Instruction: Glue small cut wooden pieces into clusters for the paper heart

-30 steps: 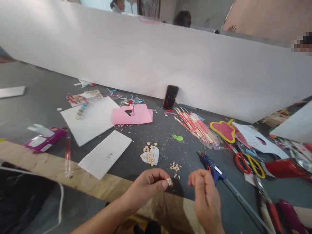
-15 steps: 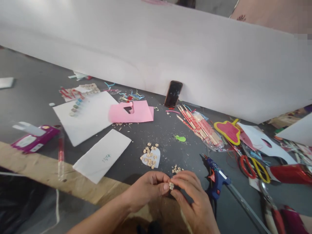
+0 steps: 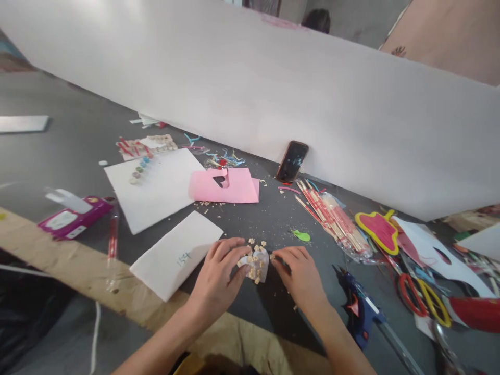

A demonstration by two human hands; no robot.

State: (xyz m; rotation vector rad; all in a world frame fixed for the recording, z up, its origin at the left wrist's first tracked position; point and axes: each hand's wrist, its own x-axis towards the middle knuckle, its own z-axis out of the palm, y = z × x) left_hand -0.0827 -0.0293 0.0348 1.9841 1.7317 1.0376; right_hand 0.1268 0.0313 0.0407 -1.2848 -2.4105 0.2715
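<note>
A small white heart-shaped paper piece (image 3: 264,271) lies on the dark table, partly covered by small beige flower-shaped pieces (image 3: 257,259). My left hand (image 3: 219,273) is at the heart's left edge, thumb and fingers apart around that side; whether it touches the paper is hard to tell. On the other side, my right hand (image 3: 300,273) pinches one small beige flower-shaped piece (image 3: 272,256) between thumb and forefinger, just off the heart's right edge. My right hand hides the table spot beneath it.
A blue glue gun (image 3: 357,302) lies to the right, near scissors (image 3: 412,294) and bundled sticks (image 3: 332,219). Pink paper (image 3: 238,187), a white card (image 3: 175,260) and a purple toy-like item (image 3: 76,216) are leftward. A phone (image 3: 292,160) leans against the white board (image 3: 242,94).
My hands were together near the table edge, fingering a small flower-shaped piece. They have moved apart and forward to either side of the heart; the right carries a piece. The camera view has shifted.
</note>
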